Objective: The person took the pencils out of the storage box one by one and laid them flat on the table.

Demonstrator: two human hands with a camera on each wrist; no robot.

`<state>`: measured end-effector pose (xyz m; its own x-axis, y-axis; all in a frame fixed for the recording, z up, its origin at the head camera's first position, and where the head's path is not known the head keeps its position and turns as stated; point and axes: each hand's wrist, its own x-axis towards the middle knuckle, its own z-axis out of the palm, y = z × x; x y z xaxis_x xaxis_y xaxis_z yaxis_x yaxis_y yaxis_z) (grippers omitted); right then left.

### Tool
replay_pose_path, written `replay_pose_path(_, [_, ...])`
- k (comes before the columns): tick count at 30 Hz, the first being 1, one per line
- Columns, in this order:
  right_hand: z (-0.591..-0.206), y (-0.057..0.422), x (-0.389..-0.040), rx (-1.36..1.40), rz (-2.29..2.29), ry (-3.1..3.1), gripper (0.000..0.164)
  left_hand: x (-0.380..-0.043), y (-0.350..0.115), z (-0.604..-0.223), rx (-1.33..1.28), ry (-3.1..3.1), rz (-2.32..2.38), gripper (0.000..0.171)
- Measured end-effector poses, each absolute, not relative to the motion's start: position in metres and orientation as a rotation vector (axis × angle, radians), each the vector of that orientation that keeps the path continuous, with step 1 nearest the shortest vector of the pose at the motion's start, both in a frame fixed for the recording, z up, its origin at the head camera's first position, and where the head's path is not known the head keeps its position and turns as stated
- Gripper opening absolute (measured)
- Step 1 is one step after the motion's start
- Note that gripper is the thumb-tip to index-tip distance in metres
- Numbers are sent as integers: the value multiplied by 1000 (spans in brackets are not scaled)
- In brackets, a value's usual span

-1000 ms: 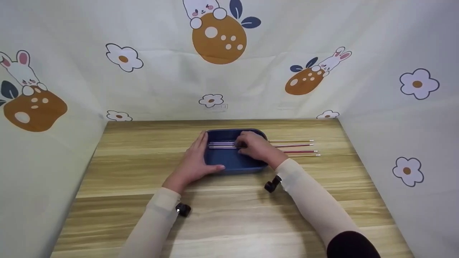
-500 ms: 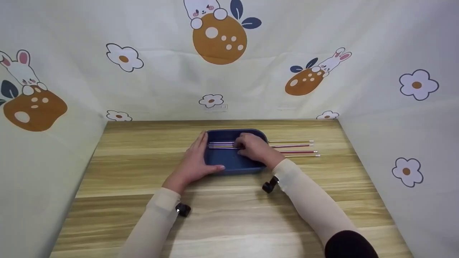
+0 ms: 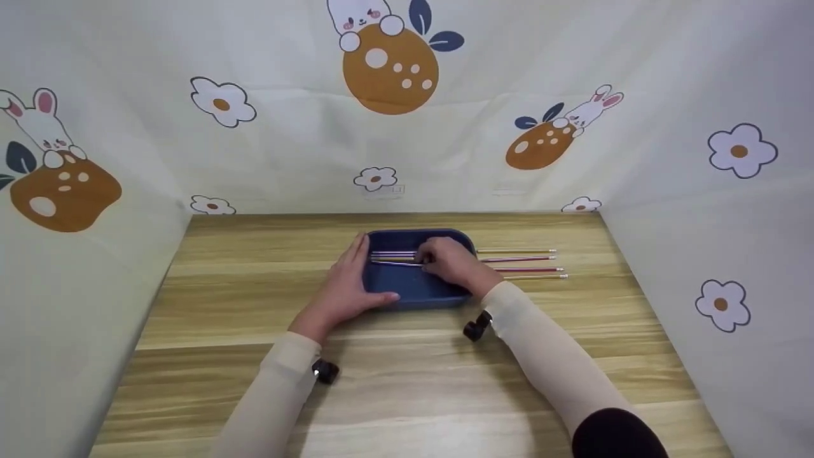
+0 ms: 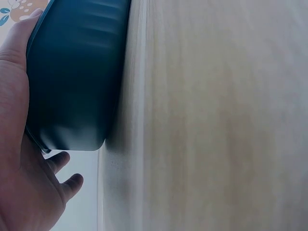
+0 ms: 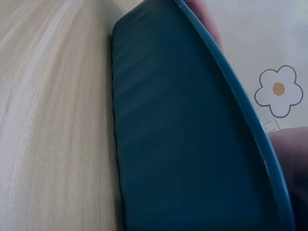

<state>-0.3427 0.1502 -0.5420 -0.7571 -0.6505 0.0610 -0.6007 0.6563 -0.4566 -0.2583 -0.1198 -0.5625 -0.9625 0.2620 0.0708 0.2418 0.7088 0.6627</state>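
Observation:
A blue box (image 3: 407, 286) stands on the wooden table, its open top facing up. Along its left end lies my left hand (image 3: 340, 289), fingers straight against the outside and thumb on the near rim. In the left wrist view, the thumb follows the rim of the box (image 4: 77, 77) and two fingertips stick out past it. Several thin, shiny pencils (image 3: 391, 254) lie side by side inside. My right hand (image 3: 451, 261) reaches in with curled fingers and pinches the nearest pencil (image 3: 397, 263), silvery and slightly slanted. Its fingertips are partly hidden; the right wrist view shows mostly the box wall.
To the right of the box, several gold and red pencils (image 3: 528, 270) with whitish ends lie roughly parallel on the table (image 3: 407, 394). A patterned cloth (image 3: 286, 146) encloses the back and both sides.
The nearest pencil in the box has swung slightly toward me, apart from the others, with my right fingers on it. My left hand and the box have stayed in place.

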Motion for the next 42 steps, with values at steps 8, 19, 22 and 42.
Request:
replay_pose_path(8, [-542, 150, -342, -980, -668, 2770, 20, -258, -119, -561, 449, 2895, 1100, 141])
replay_pose_path(19, [-537, 151, -339, -1116, -514, 2767, 15, -258, -120, -562, 450, 2886, 1119, 141])
replay_pose_path(22, [-536, 153, -338, -1143, -538, 2747, 15, -258, -120, -562, 453, 2885, 1118, 142])
replay_pose_path(42, [-511, 166, -325, -1251, -632, 2693, 18, -259, -121, -562, 462, 2872, 1111, 145])
